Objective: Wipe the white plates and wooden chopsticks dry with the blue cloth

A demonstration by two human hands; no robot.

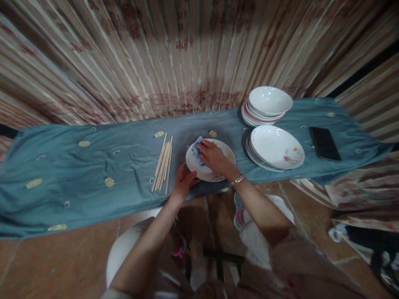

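Note:
A white plate (222, 149) with a printed flower design lies before me near the table's front edge. My left hand (184, 179) grips its near-left rim, thumb on top and the other fingers partly hidden beneath. Over the plate's upper left, my right hand (212, 155) presses a crumpled blue-and-white cloth (197, 146) against the surface. A bracelet circles the right wrist. Left of the plate lies a loose bunch of pale wooden chopsticks (163, 164).
A stack of plates (276, 145) stands to the right, with stacked bowls (269, 101) behind it. Farther right lies a black phone-like object (325, 143). A teal patterned cloth (84, 170) covers the narrow table. Pleated curtains (187, 62) hang along the back.

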